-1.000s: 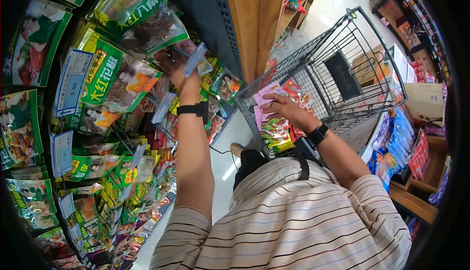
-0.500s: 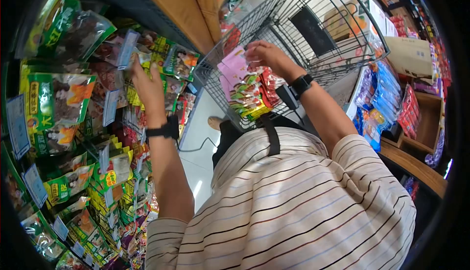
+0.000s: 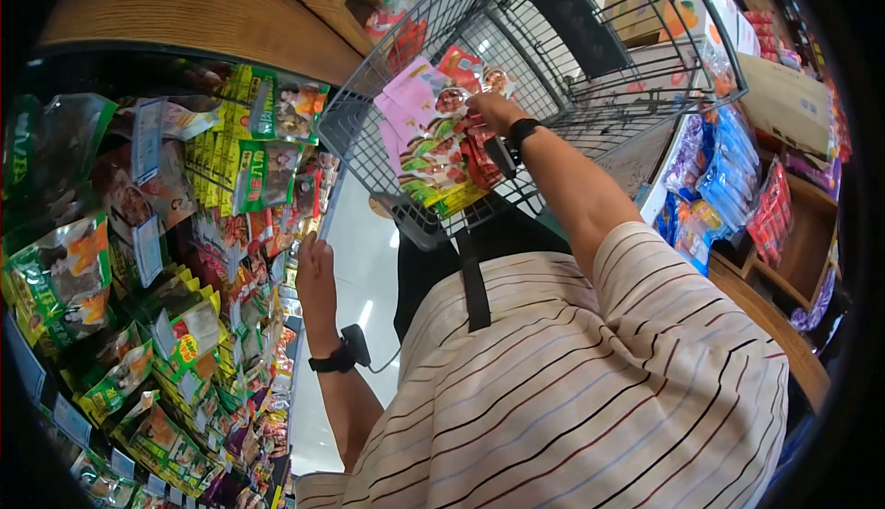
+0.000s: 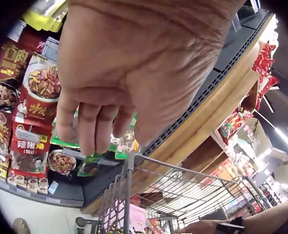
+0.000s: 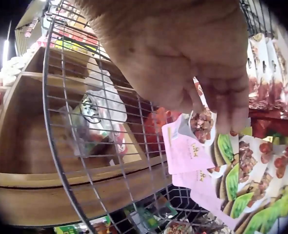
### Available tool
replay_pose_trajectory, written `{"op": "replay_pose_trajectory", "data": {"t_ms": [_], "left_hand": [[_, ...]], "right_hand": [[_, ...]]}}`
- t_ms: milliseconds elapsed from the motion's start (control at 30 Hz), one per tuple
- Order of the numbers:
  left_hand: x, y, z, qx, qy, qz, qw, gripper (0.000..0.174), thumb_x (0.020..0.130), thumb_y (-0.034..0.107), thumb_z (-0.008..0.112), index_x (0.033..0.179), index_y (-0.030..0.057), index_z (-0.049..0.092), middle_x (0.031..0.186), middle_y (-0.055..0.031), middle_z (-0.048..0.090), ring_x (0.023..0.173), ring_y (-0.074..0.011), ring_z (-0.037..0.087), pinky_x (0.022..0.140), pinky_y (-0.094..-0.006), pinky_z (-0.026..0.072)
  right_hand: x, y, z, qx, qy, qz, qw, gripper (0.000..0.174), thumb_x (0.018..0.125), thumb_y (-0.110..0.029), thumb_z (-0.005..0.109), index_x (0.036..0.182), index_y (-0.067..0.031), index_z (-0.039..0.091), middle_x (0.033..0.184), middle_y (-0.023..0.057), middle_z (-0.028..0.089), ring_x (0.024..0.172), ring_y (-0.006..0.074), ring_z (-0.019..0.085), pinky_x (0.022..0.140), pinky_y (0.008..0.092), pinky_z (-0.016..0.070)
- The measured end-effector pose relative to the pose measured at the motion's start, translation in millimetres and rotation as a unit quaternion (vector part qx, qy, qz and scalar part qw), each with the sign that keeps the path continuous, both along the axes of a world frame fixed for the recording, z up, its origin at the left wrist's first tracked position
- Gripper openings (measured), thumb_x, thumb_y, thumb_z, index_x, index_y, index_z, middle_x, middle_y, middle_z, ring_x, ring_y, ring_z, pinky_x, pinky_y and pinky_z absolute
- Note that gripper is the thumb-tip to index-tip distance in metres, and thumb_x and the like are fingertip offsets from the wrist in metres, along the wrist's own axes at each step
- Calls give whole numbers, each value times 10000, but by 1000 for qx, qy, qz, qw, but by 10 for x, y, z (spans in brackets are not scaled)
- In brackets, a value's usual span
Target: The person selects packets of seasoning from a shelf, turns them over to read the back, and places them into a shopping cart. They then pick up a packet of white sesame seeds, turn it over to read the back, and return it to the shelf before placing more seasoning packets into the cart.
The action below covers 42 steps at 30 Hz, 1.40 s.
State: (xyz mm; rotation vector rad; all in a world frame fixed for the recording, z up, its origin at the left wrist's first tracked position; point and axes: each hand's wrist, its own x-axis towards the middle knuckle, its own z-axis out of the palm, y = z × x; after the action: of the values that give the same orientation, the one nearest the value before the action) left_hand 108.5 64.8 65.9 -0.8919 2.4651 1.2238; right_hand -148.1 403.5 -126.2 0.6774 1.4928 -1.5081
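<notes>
My left hand point(image 3: 317, 278) hangs beside the packet rack, its fingers loosely bent and nothing in them. In the left wrist view, that hand point(image 4: 129, 73) covers part of the hanging red and green packets. Inside the shopping cart point(image 3: 341, 122), my right hand point(image 3: 495, 112) pinches a food packet point(image 5: 202, 127) with a meat dish printed on it; the fingers hide part of it. Pink packets point(image 3: 410, 94) lie just left of that hand. Nearer my body are packets with green leaves printed on them point(image 3: 429, 166), beside red ones point(image 3: 482, 160).
Green spice packets point(image 3: 265, 177) hang on the rack at left, with price tags point(image 3: 147, 140) in front. A wooden shelf side point(image 3: 184, 11) stands beyond the rack. Blue snack bags point(image 3: 724, 172) and cardboard boxes point(image 3: 784, 103) line the right.
My left hand has drawn back from the hanging packets toward my body. In the cart, my right hand has moved from above the pink packets to the packets beside them. The view has turned.
</notes>
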Motion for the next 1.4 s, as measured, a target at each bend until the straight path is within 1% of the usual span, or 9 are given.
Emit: {"op": "replay_pose_trajectory", "data": {"t_ms": [167, 500, 867, 967, 1100, 1200, 1267, 1300, 1400], "left_hand": [[170, 240, 10, 0, -25, 38, 999, 406, 1009, 213, 564, 1376, 52, 502, 1174, -180, 656, 1098, -244, 632, 963, -350, 478], [288, 454, 29, 63, -87, 93, 990, 405, 1009, 242, 558, 1363, 49, 519, 1195, -171, 659, 1118, -242, 626, 973, -337, 466], [203, 386, -5, 80, -123, 103, 984, 414, 1008, 289, 563, 1347, 52, 544, 1235, -168, 644, 1148, -243, 615, 981, -333, 458], [173, 352, -54, 91, -90, 98, 987, 419, 1008, 300, 564, 1345, 52, 546, 1225, -166, 649, 1130, -239, 624, 972, -329, 463], [36, 384, -8, 51, -72, 55, 995, 413, 1006, 310, 574, 1327, 52, 555, 1156, -162, 672, 1069, -213, 639, 939, -322, 479], [-55, 406, -36, 81, -53, 45, 994, 386, 1014, 295, 560, 1315, 52, 558, 1138, -162, 676, 1062, -207, 638, 925, -327, 486], [-60, 418, -205, 35, 55, -20, 998, 363, 1019, 248, 548, 1334, 68, 534, 1149, -158, 670, 1058, -221, 644, 924, -336, 492], [-139, 449, -143, 46, 38, -22, 998, 374, 1017, 239, 557, 1336, 46, 532, 1208, -115, 643, 1095, -187, 615, 960, -316, 477], [-338, 550, -98, 110, 58, 8, 992, 494, 955, 200, 645, 1391, 54, 466, 1225, -170, 645, 1128, -243, 626, 962, -342, 485]], "right_hand": [[104, -36, -522, 16, -28, -42, 999, 133, 881, -69, 543, 836, 20, 630, 736, 174, 637, 663, 298, 684, 563, 416, 570], [11, -161, -981, -13, -115, -46, 992, 236, 972, -67, 465, 1202, -15, 468, 1006, 200, 654, 829, 297, 712, 688, 411, 623], [69, -171, -1080, -64, -140, -184, 971, 203, 976, -110, 489, 1142, 5, 519, 1041, 147, 602, 778, 285, 683, 615, 401, 623], [14, -208, -823, -87, -103, -138, 981, 198, 983, -154, 513, 1128, -30, 564, 1039, 95, 623, 829, 255, 682, 652, 360, 616], [-41, -354, -138, -101, -59, -96, 988, 264, 1027, -208, 484, 1219, -54, 581, 1107, 33, 630, 910, 203, 664, 852, 359, 578], [-58, -354, 8, -254, -35, -90, 962, 285, 1023, -192, 491, 1271, -63, 547, 1119, 57, 628, 916, 206, 656, 833, 351, 569], [-80, -467, 552, -260, 11, -52, 964, 298, 1019, -208, 503, 1270, -51, 545, 1116, 69, 631, 906, 206, 657, 827, 342, 565], [-81, -489, 677, -263, 15, -36, 964, 314, 1017, -214, 504, 1279, -44, 542, 1124, 72, 634, 911, 205, 660, 828, 334, 563], [63, -531, 1201, -263, 31, -12, 964, 363, 1001, -183, 496, 1320, -11, 522, 1171, 81, 633, 950, 202, 667, 839, 331, 559]]}}
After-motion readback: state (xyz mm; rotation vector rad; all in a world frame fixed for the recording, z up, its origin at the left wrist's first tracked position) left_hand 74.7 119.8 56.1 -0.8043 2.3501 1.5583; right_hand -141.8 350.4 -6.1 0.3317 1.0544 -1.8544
